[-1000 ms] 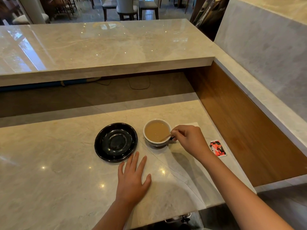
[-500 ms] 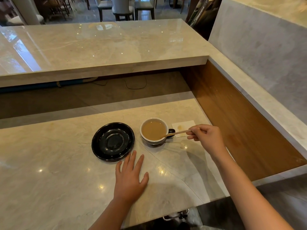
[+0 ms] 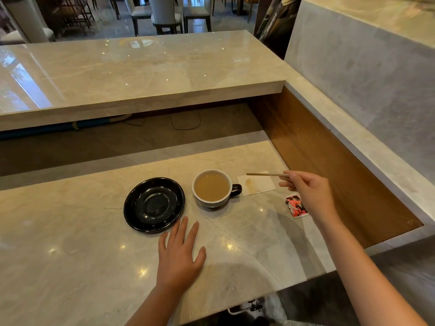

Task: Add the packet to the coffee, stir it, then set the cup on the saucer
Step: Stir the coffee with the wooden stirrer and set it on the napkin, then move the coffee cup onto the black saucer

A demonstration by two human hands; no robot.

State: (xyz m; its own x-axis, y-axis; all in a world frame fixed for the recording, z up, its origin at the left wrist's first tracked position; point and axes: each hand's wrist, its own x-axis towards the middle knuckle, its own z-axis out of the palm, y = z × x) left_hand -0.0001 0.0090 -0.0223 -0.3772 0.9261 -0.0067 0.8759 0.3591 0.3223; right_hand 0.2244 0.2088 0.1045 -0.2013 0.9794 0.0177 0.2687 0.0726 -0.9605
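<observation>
A dark cup (image 3: 213, 203) with a white inside holds milky coffee and stands on the marble counter, handle to the right. The empty black saucer (image 3: 154, 204) lies just left of it, apart from the cup. My right hand (image 3: 306, 189) pinches a thin wooden stir stick (image 3: 267, 174), holding it level in the air above a white napkin (image 3: 256, 183) right of the cup. The red and white packet (image 3: 296, 206) lies on the counter under my right wrist. Flat on the counter, my left hand (image 3: 180, 257) rests with fingers spread, just in front of the saucer.
A higher marble bar top (image 3: 131, 74) runs across the back. A wooden side panel (image 3: 329, 161) and a marble ledge close off the right. The counter's near edge (image 3: 235, 304) is close to my body. Chairs stand far behind.
My right hand lifted the stir stick out of the coffee and carried it right, over the napkin. The left hand stayed flat. The cup and saucer did not move.
</observation>
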